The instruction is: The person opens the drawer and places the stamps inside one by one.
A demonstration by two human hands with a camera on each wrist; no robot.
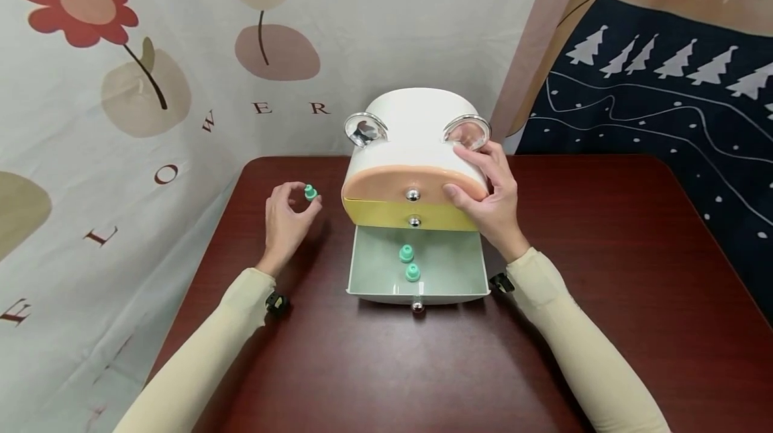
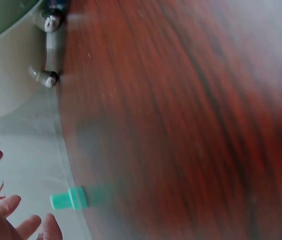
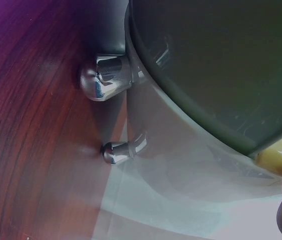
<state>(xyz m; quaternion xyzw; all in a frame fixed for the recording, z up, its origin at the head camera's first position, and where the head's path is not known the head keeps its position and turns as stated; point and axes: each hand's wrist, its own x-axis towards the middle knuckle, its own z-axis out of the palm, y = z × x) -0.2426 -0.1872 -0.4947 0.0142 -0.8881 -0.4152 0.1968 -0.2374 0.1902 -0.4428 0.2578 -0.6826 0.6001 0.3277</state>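
A small white drawer cabinet with two clear ears stands at the back middle of the table. Its pink top drawer and yellow middle drawer are pushed in. The pale green bottom drawer is pulled out, and two small green pegs lie in it. My left hand pinches a third green peg just left of the cabinet; the left wrist view shows the same green peg. My right hand grips the cabinet's right front corner, thumb on the pink drawer.
The dark red table has rounded far corners. A flowered cloth hangs behind and to the left, a dark blue tree-patterned cloth to the right. The open drawer's metal knob juts toward me.
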